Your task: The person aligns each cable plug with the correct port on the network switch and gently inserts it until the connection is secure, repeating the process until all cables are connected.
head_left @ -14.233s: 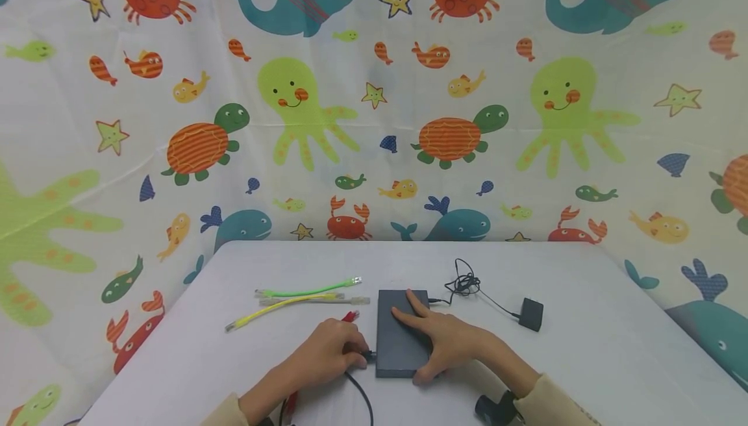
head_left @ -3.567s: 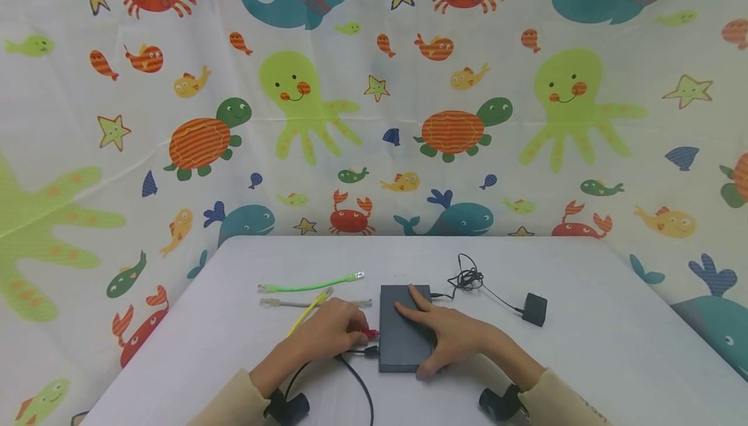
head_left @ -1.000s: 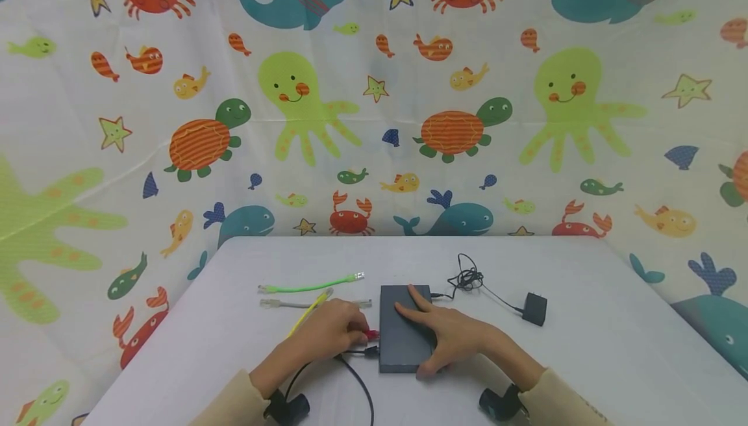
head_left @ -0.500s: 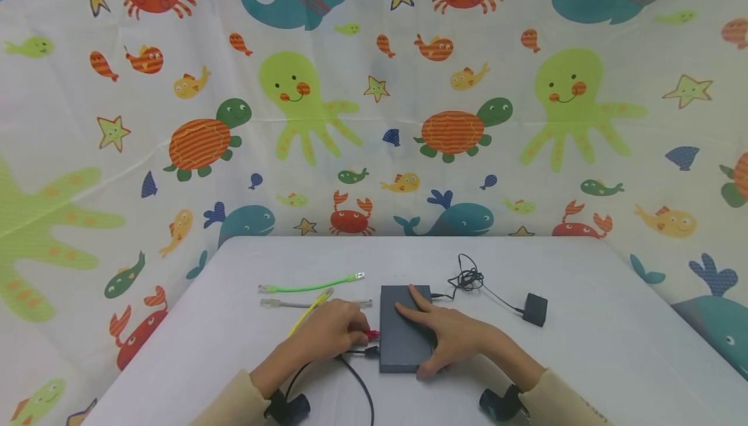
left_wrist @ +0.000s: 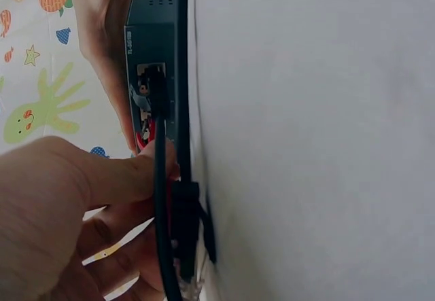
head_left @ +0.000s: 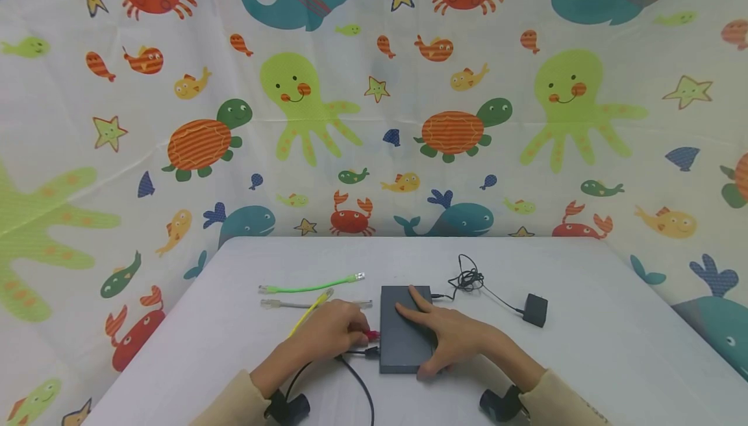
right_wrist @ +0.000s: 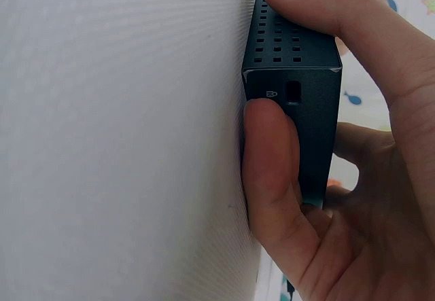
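A dark grey network switch (head_left: pixel 403 351) lies flat on the white table. My right hand (head_left: pixel 458 335) grips it from the right, two fingers spread over its top; the right wrist view shows the thumb on a vented side (right_wrist: pixel 277 39). My left hand (head_left: pixel 327 334) pinches the red plug of a network cable (head_left: pixel 373 334) right at the switch's left side. Beside it, a black cable's plug (head_left: pixel 371 352) sits in a port, and its cord crosses in front of the left fingers in the left wrist view. The rest of the red cable is mostly hidden under the left hand.
Green (head_left: pixel 315 287) and grey (head_left: pixel 286 303) network cables lie behind the left hand. A yellow cable (head_left: pixel 310 313) runs partly beneath that hand. At right, a coiled thin cord (head_left: pixel 467 279) links the switch to a black power adapter (head_left: pixel 534 310). A patterned curtain hangs behind.
Some 14 seconds ago my left hand held the black plug at the switch; now it holds the red one there. The yellow cable has turned steeper. Over the last second nothing visibly moved.
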A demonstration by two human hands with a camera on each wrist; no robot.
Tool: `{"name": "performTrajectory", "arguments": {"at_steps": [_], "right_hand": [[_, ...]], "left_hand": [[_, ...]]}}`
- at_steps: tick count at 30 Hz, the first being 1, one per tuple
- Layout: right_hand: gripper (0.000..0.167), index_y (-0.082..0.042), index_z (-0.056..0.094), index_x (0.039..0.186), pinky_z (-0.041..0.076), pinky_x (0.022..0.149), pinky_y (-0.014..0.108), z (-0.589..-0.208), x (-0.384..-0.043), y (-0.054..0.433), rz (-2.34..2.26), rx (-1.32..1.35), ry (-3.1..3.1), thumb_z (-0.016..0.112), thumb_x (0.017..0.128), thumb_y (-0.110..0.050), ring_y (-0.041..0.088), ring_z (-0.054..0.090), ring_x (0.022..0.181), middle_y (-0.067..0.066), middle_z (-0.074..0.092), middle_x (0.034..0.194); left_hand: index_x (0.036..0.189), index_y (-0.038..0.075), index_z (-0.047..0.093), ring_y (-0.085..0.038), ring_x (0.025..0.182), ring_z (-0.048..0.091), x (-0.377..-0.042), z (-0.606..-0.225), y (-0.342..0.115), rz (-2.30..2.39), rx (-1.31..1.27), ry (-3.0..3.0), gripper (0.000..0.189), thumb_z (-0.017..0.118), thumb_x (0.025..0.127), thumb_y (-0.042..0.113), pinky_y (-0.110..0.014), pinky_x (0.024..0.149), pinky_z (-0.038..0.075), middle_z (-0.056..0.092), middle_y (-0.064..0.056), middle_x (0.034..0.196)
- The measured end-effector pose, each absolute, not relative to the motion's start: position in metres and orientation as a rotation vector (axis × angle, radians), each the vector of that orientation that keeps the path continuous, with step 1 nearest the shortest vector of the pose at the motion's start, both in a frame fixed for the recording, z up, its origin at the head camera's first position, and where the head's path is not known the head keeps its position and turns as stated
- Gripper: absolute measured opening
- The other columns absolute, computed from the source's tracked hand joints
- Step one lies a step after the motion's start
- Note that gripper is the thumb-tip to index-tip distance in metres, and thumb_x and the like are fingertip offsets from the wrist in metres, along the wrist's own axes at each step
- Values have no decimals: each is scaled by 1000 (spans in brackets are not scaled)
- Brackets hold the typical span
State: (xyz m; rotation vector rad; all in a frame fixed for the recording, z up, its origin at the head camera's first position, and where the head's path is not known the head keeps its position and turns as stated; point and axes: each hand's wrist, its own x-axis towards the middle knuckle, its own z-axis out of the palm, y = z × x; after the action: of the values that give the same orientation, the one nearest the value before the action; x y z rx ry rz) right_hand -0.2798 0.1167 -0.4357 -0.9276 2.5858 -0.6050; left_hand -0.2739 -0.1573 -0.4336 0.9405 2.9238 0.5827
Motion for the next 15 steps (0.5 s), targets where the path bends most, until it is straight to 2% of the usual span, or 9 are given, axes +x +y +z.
{"name": "performTrajectory", "arguments": {"at_steps": [8, 15], "right_hand": [[107, -38, 21, 153, 36, 107, 58, -436, -279, 116, -620, -924, 2577, 79, 65, -60, 36, 30, 144, 5, -6, 164], [108, -38, 21, 153, 39, 104, 55, -435, -280, 116, -604, -933, 2582, 79, 65, -60, 34, 34, 141, 6, -5, 164]], "left_hand": [[95, 24, 76, 3, 73, 56, -273, -435, -156, 568, 933, 2914, 12, 75, 83, 24, -20, 73, 51, 68, 18, 81], [95, 25, 76, 3, 75, 57, -274, -435, -157, 538, 945, 2944, 13, 75, 82, 24, -23, 75, 52, 68, 18, 82]]}}
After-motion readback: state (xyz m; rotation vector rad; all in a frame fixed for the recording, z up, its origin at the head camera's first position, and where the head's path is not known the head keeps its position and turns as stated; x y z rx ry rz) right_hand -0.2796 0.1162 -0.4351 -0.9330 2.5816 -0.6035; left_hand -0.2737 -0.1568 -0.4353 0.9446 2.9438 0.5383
